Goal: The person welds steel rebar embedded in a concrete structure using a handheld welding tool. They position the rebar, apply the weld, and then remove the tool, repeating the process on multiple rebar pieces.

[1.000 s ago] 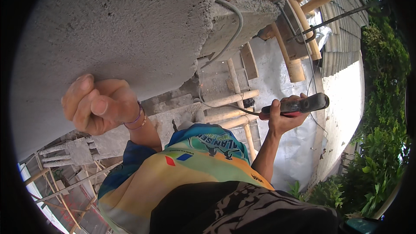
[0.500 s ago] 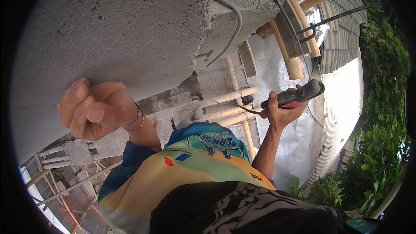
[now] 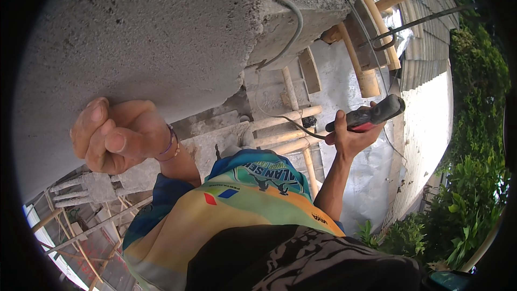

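Observation:
My right hand (image 3: 355, 137), out to the right, is wrapped round a black and red corded power tool (image 3: 377, 114). The tool's rounded black end points up and right, and a dark cord (image 3: 295, 122) trails from its other end toward the left. Its exact kind is hard to make out. At the left, my left hand (image 3: 118, 136) is raised against or just in front of the rough grey concrete wall (image 3: 161, 37). Its fingers are curled in with the thumb bent across them, and nothing shows in them. Whether it touches the concrete I cannot tell.
A grey conduit (image 3: 297, 21) bends out of the broken concrete edge. Bamboo poles (image 3: 285, 121) and timber cross behind me. Top right, a thin metal rod (image 3: 425, 19) juts out near corrugated roofing (image 3: 425, 48). Leafy plants (image 3: 474, 129) line the right side; bamboo scaffolding (image 3: 81, 242) stands lower left.
Almost nothing differs. The right hand and the power tool have shifted very slightly, and the view has tilted a little. The left hand stays curled at the wall.

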The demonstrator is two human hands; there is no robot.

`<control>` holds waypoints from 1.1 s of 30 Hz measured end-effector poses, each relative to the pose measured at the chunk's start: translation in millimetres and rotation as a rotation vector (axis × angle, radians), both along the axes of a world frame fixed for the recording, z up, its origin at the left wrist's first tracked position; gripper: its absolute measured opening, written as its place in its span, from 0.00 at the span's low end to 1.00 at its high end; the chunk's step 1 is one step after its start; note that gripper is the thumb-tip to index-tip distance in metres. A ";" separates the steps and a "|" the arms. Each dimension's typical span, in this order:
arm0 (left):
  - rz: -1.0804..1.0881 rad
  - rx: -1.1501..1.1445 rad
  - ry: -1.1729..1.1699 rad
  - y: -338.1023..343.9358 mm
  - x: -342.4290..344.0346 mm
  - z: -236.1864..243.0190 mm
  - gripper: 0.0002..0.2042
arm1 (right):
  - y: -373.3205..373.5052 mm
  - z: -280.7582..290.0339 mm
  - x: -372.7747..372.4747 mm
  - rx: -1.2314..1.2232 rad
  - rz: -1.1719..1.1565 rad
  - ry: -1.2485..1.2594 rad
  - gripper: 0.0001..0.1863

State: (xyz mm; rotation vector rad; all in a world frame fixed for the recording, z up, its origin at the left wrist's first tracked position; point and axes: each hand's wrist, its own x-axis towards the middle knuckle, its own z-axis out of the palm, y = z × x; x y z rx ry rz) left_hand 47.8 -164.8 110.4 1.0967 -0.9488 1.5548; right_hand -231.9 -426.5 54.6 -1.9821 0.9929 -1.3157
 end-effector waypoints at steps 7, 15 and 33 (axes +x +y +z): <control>-0.005 -0.011 0.004 -0.9 -0.6 -0.3 0.09 | 3.8 0.7 -0.1 0.052 -0.001 0.019 0.47; -0.012 0.001 -0.005 0.3 -0.5 0.7 0.09 | 3.0 -3.6 -2.7 0.025 -0.003 -0.007 0.47; -0.005 -0.005 -0.008 -2.5 -0.1 2.9 0.09 | 0.1 -5.1 -1.2 0.018 0.015 0.000 0.47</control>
